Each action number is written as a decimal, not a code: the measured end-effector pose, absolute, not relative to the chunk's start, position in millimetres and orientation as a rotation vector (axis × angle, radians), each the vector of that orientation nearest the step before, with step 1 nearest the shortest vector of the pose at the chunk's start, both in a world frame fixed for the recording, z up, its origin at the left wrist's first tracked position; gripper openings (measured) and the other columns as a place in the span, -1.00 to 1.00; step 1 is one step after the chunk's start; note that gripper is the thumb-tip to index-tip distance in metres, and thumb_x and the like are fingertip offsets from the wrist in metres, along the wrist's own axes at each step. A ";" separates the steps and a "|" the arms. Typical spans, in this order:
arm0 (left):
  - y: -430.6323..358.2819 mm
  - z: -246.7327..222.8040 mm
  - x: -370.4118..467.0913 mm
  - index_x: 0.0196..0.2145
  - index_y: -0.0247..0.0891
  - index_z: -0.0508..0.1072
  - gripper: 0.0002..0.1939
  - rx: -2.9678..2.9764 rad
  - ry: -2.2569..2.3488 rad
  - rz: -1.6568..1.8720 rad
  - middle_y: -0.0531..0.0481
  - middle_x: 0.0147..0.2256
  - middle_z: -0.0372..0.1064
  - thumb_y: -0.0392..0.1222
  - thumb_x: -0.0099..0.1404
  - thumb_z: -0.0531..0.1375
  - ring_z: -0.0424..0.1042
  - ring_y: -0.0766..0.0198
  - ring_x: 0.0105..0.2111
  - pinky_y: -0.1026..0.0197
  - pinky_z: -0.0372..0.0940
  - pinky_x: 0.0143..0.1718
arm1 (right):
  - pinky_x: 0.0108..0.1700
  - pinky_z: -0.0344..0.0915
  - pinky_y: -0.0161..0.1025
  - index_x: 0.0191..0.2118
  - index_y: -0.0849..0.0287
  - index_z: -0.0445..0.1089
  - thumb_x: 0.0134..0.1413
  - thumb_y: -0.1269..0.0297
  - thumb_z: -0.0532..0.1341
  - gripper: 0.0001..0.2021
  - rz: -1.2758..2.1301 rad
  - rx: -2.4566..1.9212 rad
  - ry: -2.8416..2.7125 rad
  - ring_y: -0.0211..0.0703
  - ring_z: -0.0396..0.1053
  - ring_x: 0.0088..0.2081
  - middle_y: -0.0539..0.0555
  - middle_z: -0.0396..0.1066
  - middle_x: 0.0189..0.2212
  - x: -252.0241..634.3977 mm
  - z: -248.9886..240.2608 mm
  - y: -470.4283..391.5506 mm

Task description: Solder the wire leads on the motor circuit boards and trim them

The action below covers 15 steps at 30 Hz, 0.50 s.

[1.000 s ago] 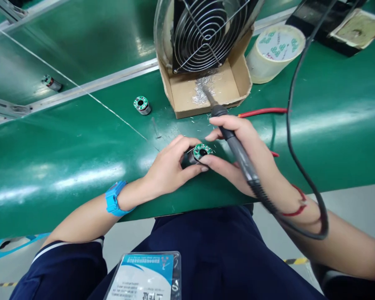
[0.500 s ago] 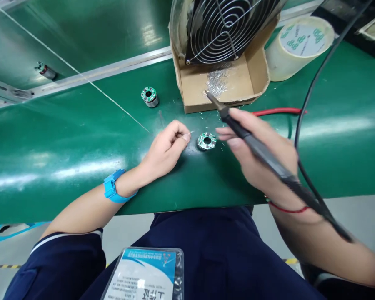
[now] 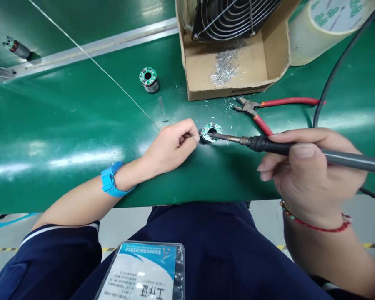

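Pinching a fine wire [image 3: 201, 135] between thumb and forefinger, our left hand [image 3: 168, 146] holds its end at the left rim of the round board [image 3: 217, 127]. Our right hand [image 3: 318, 179] has its thumb and forefinger closed around the iron [image 3: 284, 148], with the other fingers curled beneath. What has just changed is the iron: its tip has swung away from the box [image 3: 240, 92] and down over the board, close to the central hole, so wire and iron now face each other across one small part. We judge that both hands are set for fine work at the board, though we cannot tell whether the tip touches it.

The board sits face up on its can, standing on the bench [image 3: 175, 187] near our left fingertips. Loose clippings [image 3: 226, 68] lie in the box, and more are scattered just beyond the board. The cutters [image 3: 250, 106] lie open there, one red handle reaching close to the iron, so room is tight on that side. A second board [image 3: 148, 79] stands farther off, well apart. The cord [image 3: 334, 66] runs past the other handle. Toward us, open bench stretches to the front edge, our freest way out.
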<state>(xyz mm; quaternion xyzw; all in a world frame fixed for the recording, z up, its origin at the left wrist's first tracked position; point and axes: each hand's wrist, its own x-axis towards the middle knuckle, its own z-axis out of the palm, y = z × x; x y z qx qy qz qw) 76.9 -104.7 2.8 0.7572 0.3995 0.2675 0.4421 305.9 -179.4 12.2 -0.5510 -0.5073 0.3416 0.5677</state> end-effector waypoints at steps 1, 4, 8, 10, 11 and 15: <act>-104.6 2.9 77.6 -0.44 -0.28 0.32 -0.81 1.880 0.993 0.663 0.18 -0.52 0.26 -0.52 0.23 0.10 0.17 0.51 -0.53 0.38 0.08 -0.50 | -0.78 0.14 -0.33 -0.22 0.05 0.57 0.22 0.15 0.26 -0.84 0.809 -1.301 -1.192 -0.32 0.29 -0.71 -0.10 0.43 -0.63 305.9 12.3 -179.2; -103.8 3.5 81.5 -0.44 -0.29 0.32 -0.81 1.899 0.981 0.660 0.19 -0.54 0.22 -0.51 0.24 0.13 0.13 0.51 -0.56 0.38 0.05 -0.52 | -0.77 0.14 -0.32 -0.22 0.05 0.57 0.21 0.16 0.27 -0.85 0.812 -1.323 -1.194 -0.32 0.30 -0.70 -0.11 0.43 -0.63 305.9 13.7 -178.5; -101.7 3.4 85.6 -0.45 -0.29 0.34 -0.82 1.951 0.972 0.648 0.19 -0.57 0.20 -0.48 0.26 0.17 0.13 0.51 -0.56 0.36 0.06 -0.51 | -0.76 0.14 -0.32 -0.23 0.06 0.57 0.20 0.16 0.29 -0.86 0.793 -1.352 -1.201 -0.33 0.32 -0.68 -0.11 0.43 -0.62 306.3 17.6 -177.5; -100.6 2.4 85.7 -0.44 -0.28 0.34 -0.82 1.942 0.981 0.627 0.18 -0.56 0.22 -0.45 0.28 0.18 0.16 0.50 -0.55 0.35 0.09 -0.50 | -0.75 0.15 -0.32 -0.24 0.07 0.57 0.18 0.16 0.29 -0.86 0.778 -1.360 -1.216 -0.33 0.32 -0.67 -0.11 0.44 -0.61 306.8 19.6 -176.8; -100.0 1.5 85.4 -0.43 -0.27 0.33 -0.84 1.925 0.990 0.619 0.17 -0.55 0.24 -0.42 0.29 0.19 0.19 0.49 -0.55 0.35 0.11 -0.50 | -0.74 0.15 -0.32 -0.25 0.07 0.56 0.18 0.16 0.30 -0.86 0.770 -1.365 -1.227 -0.33 0.33 -0.66 -0.10 0.44 -0.61 307.1 20.4 -176.4; -96.9 -4.2 83.2 -0.14 -0.20 0.37 -0.80 1.953 1.019 0.633 0.06 -0.33 0.40 -0.26 0.28 0.27 0.39 0.37 -0.41 0.27 0.30 -0.41 | -0.73 0.14 -0.31 -0.25 0.10 0.55 0.17 0.14 0.30 -0.84 0.744 -1.382 -1.276 -0.32 0.34 -0.65 -0.09 0.43 -0.61 307.5 23.1 -174.6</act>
